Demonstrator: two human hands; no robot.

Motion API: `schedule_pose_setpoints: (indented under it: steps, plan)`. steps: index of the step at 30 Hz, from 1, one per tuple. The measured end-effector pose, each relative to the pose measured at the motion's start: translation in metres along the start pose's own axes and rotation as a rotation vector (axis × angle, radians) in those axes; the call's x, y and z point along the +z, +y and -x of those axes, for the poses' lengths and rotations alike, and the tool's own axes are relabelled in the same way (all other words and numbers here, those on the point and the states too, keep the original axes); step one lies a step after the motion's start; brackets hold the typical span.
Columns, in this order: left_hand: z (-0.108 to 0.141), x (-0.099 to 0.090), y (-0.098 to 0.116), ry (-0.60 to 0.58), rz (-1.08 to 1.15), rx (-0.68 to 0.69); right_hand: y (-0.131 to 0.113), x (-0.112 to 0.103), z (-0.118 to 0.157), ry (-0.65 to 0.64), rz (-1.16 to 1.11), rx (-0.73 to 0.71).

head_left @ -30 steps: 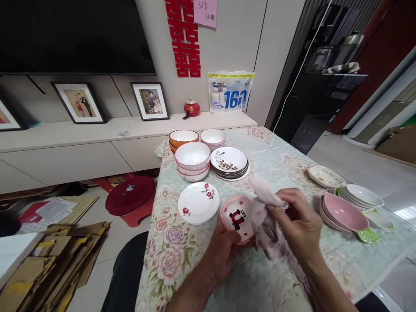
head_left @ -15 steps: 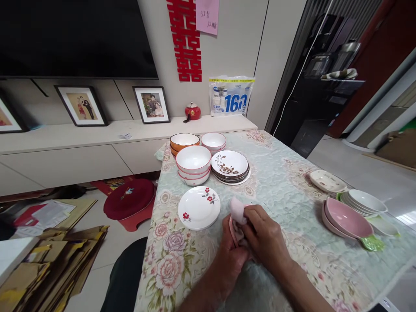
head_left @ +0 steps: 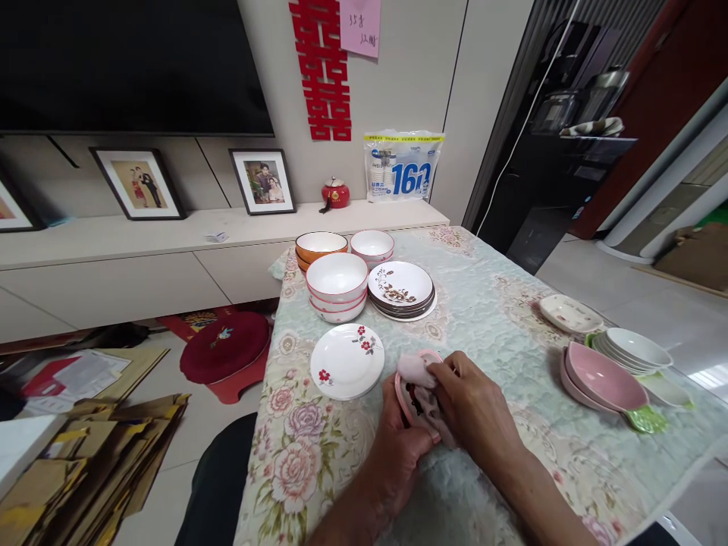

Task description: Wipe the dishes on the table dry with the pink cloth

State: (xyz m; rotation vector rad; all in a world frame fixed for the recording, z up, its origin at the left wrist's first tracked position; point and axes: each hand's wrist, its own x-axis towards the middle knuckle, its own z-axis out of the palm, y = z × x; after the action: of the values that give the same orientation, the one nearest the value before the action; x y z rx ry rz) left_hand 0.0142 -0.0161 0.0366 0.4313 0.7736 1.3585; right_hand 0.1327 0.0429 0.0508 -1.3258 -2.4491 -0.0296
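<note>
Clasped at its edge by the left hand (head_left: pixel 401 444), the pink-rimmed dish (head_left: pixel 412 397) tilted over the flowered tablecloth (head_left: pixel 500 326), with a pale cloth (head_left: pixel 416 370) bunched inside it.
The left thumb lay along the dish's near edge, and the right hand (head_left: pixel 476 403) closed its fingers on the cloth, pressing it into the dish and covering much of the dark and red print. Just beyond the left hand sat a white plate (head_left: pixel 346 362) with red flowers; behind it were red-rimmed bowls (head_left: pixel 337 279), stacked, and brown-patterned plates (head_left: pixel 401 285) in a pile beside them. Well apart, toward the table's right edge, pink dishes (head_left: pixel 606 377) with green handles lay nested near a stack of white dishes (head_left: pixel 638 347).
</note>
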Motion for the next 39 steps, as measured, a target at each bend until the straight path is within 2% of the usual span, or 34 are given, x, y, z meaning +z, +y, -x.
schedule_pose_setpoints:
  steps: [4,7,9,13,15,17,21,24,27,30,32,35,39]
  plan:
    - [0.002,0.000,-0.002,-0.019,-0.072,0.033,-0.002,0.013,0.001,0.158,-0.088,0.081]
    - [0.003,0.000,-0.003,-0.029,-0.067,0.035,-0.006,0.013,0.000,0.192,-0.341,0.025]
    - [0.002,-0.002,-0.002,-0.043,-0.058,0.016,-0.007,0.008,-0.001,0.127,-0.532,-0.046]
    - [0.000,-0.004,-0.001,-0.053,0.023,-0.031,-0.005,-0.006,-0.004,-0.136,-0.722,-0.161]
    - [0.000,-0.003,0.000,-0.033,0.044,-0.040,-0.002,-0.014,-0.005,-0.250,-0.709,-0.202]
    - [0.001,-0.002,0.001,-0.018,0.044,-0.040,-0.001,-0.020,-0.005,-0.308,-0.618,-0.222]
    - [0.002,0.000,0.003,-0.003,0.053,0.001,-0.004,-0.024,-0.003,-0.345,-0.409,-0.152]
    - [0.002,-0.001,0.002,0.003,-0.005,0.015,-0.008,-0.022,0.000,-0.340,-0.407,-0.078]
    - [0.002,-0.002,0.001,-0.005,-0.044,0.028,-0.009,-0.016,0.000,-0.261,-0.529,-0.125]
    - [0.002,-0.003,0.000,-0.010,-0.016,-0.002,-0.010,-0.005,-0.001,-0.045,-0.625,-0.216]
    - [0.003,-0.002,0.000,-0.001,-0.006,-0.057,-0.010,0.002,-0.001,0.098,-0.579,-0.264]
    - [0.004,0.000,0.001,-0.005,-0.015,-0.135,-0.009,0.009,0.001,0.201,-0.410,-0.300]
    - [0.006,0.004,0.004,-0.051,0.011,-0.127,-0.004,0.010,0.002,0.261,-0.230,-0.156]
